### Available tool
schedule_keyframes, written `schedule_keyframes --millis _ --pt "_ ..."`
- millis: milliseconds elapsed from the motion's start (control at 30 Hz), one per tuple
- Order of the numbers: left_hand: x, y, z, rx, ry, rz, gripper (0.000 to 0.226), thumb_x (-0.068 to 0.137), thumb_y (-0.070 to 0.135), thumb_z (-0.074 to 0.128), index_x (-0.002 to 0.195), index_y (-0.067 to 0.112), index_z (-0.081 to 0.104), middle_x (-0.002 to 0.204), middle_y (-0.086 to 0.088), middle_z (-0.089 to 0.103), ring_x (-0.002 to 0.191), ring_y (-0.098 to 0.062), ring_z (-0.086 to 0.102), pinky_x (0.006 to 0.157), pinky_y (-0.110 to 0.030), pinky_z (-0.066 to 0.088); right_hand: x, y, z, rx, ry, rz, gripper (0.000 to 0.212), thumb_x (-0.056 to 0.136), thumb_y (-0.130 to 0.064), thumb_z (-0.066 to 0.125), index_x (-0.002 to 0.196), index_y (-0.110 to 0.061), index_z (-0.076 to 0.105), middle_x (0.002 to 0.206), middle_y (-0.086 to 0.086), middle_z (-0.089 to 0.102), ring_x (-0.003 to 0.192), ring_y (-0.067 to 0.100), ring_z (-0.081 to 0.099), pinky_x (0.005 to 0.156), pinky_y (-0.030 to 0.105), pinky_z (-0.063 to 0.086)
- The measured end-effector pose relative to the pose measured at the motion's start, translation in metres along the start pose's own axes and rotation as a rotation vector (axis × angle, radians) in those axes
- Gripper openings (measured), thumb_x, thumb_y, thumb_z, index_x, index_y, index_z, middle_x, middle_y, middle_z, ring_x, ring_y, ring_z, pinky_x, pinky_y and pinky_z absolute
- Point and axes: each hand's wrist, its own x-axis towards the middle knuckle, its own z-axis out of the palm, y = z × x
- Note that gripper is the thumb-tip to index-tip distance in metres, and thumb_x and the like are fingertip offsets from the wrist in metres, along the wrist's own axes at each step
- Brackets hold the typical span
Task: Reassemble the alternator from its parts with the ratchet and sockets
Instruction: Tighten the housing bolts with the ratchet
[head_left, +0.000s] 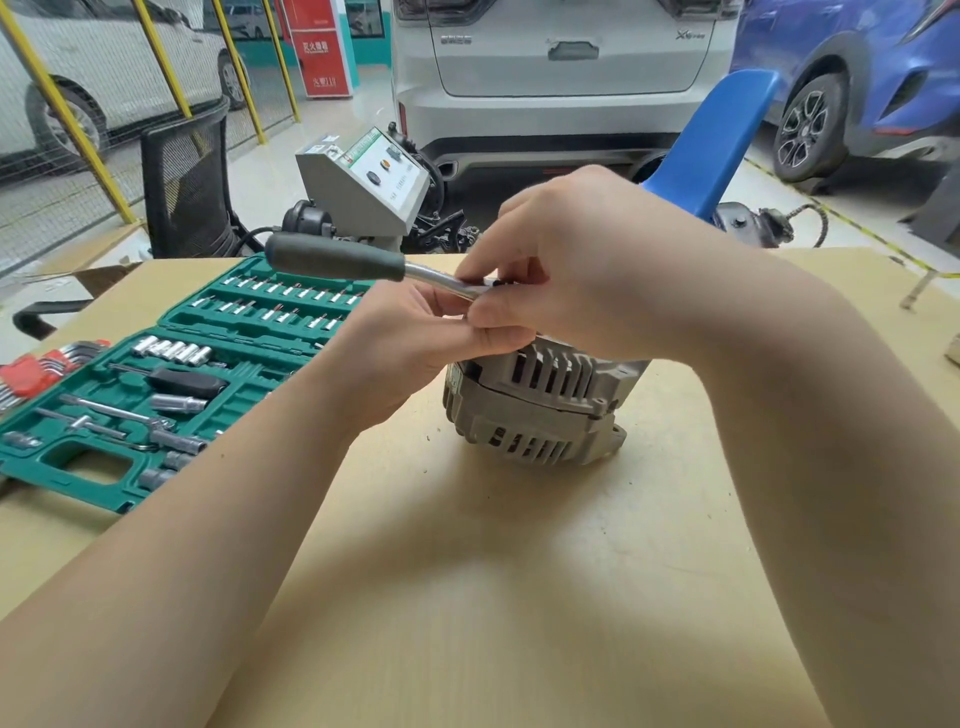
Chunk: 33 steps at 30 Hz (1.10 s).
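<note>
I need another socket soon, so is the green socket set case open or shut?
Open: the green plastic socket set case lies flat on the table, sockets and bits showing in both halves.

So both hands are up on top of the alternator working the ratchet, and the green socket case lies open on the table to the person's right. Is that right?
Not quite: the head view shows the green socket case open on the table to the person's left, not right. The rest holds: the left hand and right hand are at the ratchet on top of the alternator.
</note>
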Motion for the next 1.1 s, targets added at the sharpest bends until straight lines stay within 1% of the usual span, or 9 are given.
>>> schedule_keyframes --millis 133,233,367,533,633,700,833,967,1100 --pt "0.001 0.003 -0.001 0.087 -0.054 0.070 0.017 0.083 0.024 0.088 0.095 0.012 0.088 0.094 -0.011 0.082 0.093 -0.013 0.072 0.087 -0.025 0.055 -0.007 0.004 -0.013 0.104 -0.077 0.013 0.020 0.082 -0.028 0.081 0.094 -0.045 0.079 0.092 -0.016 0.074 0.090 0.003 0.067 0.081 0.036 0.057" --pt "-0.002 0.009 -0.001 0.068 -0.122 0.087 0.010 0.085 0.032 0.089 0.094 0.027 0.090 0.093 0.004 0.083 0.088 -0.007 0.072 0.084 -0.021 0.055 -0.014 0.006 -0.019 0.132 -0.093 0.017 0.025 0.080 -0.023 0.081 0.085 -0.048 0.079 0.095 -0.022 0.076 0.089 -0.007 0.067 0.083 0.032 0.058" --pt "0.000 0.005 0.002 0.084 -0.045 0.101 0.030 0.075 0.034 0.090 0.103 0.022 0.088 0.108 -0.006 0.083 0.106 -0.018 0.075 0.096 -0.031 0.057 -0.011 0.005 -0.012 0.170 -0.040 0.046 0.016 0.082 -0.032 0.077 0.089 -0.046 0.078 0.082 -0.022 0.075 0.083 -0.002 0.069 0.076 0.030 0.058" --pt "-0.001 0.004 0.004 0.038 -0.012 0.052 0.026 0.070 0.031 0.090 0.095 0.026 0.089 0.102 -0.004 0.083 0.102 -0.018 0.074 0.098 -0.035 0.060 -0.001 0.000 0.000 0.069 0.005 0.056 0.022 0.090 -0.041 0.070 0.110 -0.047 0.075 0.082 -0.017 0.075 0.097 0.007 0.059 0.082 0.035 0.056" --pt "0.001 0.003 0.001 0.069 -0.023 0.045 0.022 0.078 0.021 0.089 0.099 0.015 0.088 0.104 -0.006 0.081 0.103 -0.019 0.072 0.103 -0.040 0.058 -0.005 0.004 -0.007 0.117 -0.026 0.059 0.018 0.087 -0.037 0.077 0.101 -0.046 0.078 0.084 -0.019 0.075 0.087 0.002 0.065 0.077 0.031 0.057" --pt "0.002 0.004 0.000 0.086 -0.047 0.046 0.018 0.084 0.011 0.083 0.098 0.000 0.085 0.097 -0.009 0.078 0.093 -0.019 0.069 0.092 -0.038 0.056 -0.010 0.006 -0.014 0.142 -0.060 0.040 0.017 0.082 -0.030 0.082 0.091 -0.044 0.079 0.088 -0.021 0.075 0.082 -0.004 0.067 0.074 0.027 0.057" --pt "-0.003 0.009 0.001 0.080 -0.113 0.087 0.009 0.086 0.027 0.083 0.092 0.026 0.090 0.092 0.006 0.082 0.088 -0.008 0.071 0.084 -0.021 0.055 -0.016 0.008 -0.018 0.205 -0.080 0.051 0.019 0.080 -0.027 0.079 0.087 -0.045 0.079 0.093 -0.028 0.075 0.086 -0.013 0.068 0.083 0.028 0.060" --pt "-0.002 0.006 0.001 0.120 -0.043 0.090 0.039 0.078 0.033 0.089 0.111 0.015 0.084 0.119 -0.013 0.080 0.117 -0.027 0.074 0.107 -0.047 0.058 -0.010 0.004 -0.011 0.168 -0.036 0.061 0.016 0.085 -0.034 0.078 0.094 -0.047 0.078 0.084 -0.024 0.075 0.087 -0.001 0.069 0.079 0.033 0.059" --pt "-0.002 0.004 0.003 0.058 -0.002 0.031 0.030 0.068 0.033 0.091 0.097 0.028 0.089 0.104 -0.003 0.083 0.103 -0.016 0.075 0.097 -0.033 0.059 -0.004 0.001 -0.002 0.105 0.000 0.068 0.022 0.088 -0.043 0.073 0.109 -0.048 0.076 0.082 -0.019 0.074 0.095 0.004 0.060 0.083 0.036 0.057"
